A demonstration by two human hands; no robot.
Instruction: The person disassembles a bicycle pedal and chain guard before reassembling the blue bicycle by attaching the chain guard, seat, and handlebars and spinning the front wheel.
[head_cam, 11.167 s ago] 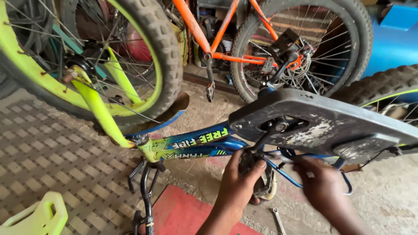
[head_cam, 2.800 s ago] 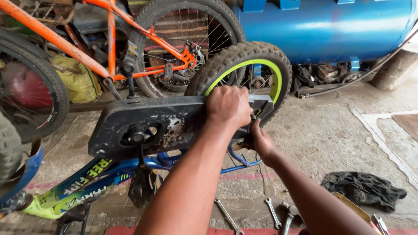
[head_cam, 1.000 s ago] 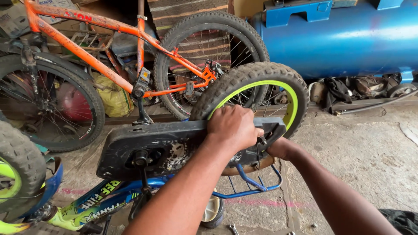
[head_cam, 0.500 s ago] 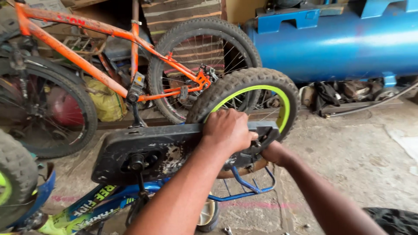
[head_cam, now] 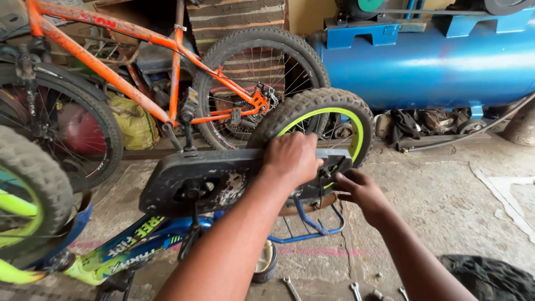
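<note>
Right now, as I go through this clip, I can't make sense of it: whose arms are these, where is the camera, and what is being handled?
The one picture comes from a camera worn on a person's head, looking down, so the two bare arms reaching in from the bottom are that person's own. In front of them a small children's bike with a blue and yellow-green frame lies upside down on a concrete floor. The left hand presses flat on top of the black chain guard. The right hand reaches to the guard's rear end, beside the green-rimmed rear wheel; whether it grips anything cannot be told. Behind stand an orange bike and a blue tank. A few spanners lie on the floor near the person.
</note>
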